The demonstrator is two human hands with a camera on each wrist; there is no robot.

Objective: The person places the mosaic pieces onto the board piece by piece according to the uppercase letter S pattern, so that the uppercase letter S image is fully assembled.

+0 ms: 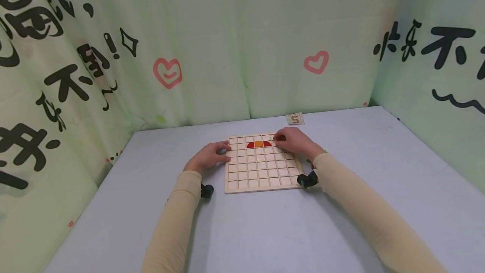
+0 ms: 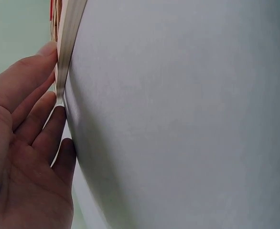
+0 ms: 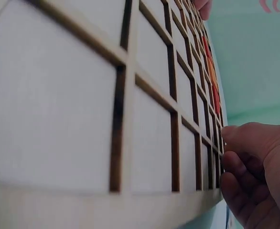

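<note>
Your head camera looks forward and down from afar, left wrist camera close along the board, right wrist camera close across it, sharing its tiles with the head view.

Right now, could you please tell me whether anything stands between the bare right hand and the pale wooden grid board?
Nothing visible: the bare right hand is at the far right corner of the pale wooden grid board. The flat red and orange pieces lie to its left, the left hand at the left edge.
</note>
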